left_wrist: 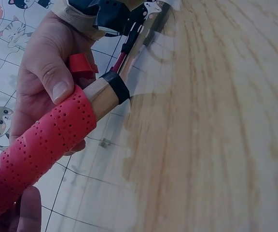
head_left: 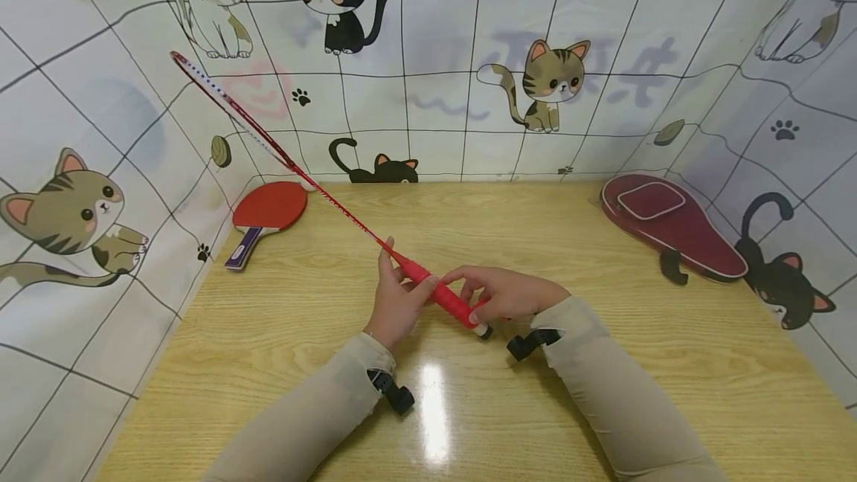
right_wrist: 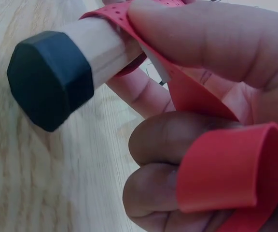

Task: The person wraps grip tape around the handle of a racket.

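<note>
A red badminton racket (head_left: 335, 203) slants across the head view, its head raised to the upper left. Perforated red grip tape (head_left: 451, 303) is wound around its handle. My left hand (head_left: 393, 311) holds the upper handle, thumb laid across it. Near the butt, my right hand (head_left: 512, 292) pinches the tape against the handle with its thumb. In the right wrist view, a loose tape strip (right_wrist: 221, 169) runs down and loops over the curled lower fingers. Bare wood (right_wrist: 100, 46) shows between the tape's edge and the black butt cap (right_wrist: 47, 79).
A red table tennis paddle (head_left: 271, 205) lies at the back left of the wooden table (head_left: 268, 363). At the back right is a dark red paddle case (head_left: 669, 225), with a small dark curved piece (head_left: 672, 267) beside it. A cat-printed backdrop (head_left: 442, 103) surrounds the table.
</note>
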`<state>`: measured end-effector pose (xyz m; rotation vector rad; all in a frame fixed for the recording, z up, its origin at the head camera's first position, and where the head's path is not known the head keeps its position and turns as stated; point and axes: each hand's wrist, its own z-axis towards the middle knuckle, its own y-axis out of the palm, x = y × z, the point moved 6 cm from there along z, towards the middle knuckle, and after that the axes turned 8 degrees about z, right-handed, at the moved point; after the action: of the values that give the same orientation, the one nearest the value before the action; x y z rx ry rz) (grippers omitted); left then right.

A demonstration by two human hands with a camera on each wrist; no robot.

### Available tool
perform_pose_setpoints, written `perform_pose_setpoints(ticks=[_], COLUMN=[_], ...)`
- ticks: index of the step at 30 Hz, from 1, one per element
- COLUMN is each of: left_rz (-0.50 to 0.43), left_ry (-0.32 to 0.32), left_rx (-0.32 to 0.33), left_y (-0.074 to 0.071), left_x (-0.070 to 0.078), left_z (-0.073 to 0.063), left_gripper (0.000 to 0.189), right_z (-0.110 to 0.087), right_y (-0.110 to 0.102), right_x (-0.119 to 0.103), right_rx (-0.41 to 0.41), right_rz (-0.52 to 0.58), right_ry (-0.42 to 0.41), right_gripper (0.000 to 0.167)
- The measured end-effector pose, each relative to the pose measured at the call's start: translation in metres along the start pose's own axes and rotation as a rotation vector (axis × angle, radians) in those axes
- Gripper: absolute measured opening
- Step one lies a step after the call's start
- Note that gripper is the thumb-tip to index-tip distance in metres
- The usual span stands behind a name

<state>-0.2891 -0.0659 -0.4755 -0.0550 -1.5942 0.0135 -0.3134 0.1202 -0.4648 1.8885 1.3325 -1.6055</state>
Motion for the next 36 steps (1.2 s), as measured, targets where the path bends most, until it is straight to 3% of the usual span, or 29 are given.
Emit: perform_pose_setpoints(ticks=[10, 19, 36], left_rz=[-0.008, 0.021, 0.066], left_ry=[-0.007, -0.012, -0.009], left_rx=[0.008, 0.01, 0.009], left_y=[-0.0008, -0.0015, -0.0011], left_x=[-0.0001, -0.002, -0.0012], left_z=[0.0009, 0.0012, 0.0007], left_gripper=[0.102, 0.103, 0.104], right_z=[-0.0014, 0.0009, 0.0018], right_y=[0.0001, -0.0001, 0.0015], right_x=[0.0032, 0.0046, 0.0036], right_rx=[-0.032, -0.009, -0.032], right_rz=[-0.021, -0.037, -0.034], right_ry=[-0.007, 0.011, 0.0], right_gripper=[0.067, 0.063, 0.067])
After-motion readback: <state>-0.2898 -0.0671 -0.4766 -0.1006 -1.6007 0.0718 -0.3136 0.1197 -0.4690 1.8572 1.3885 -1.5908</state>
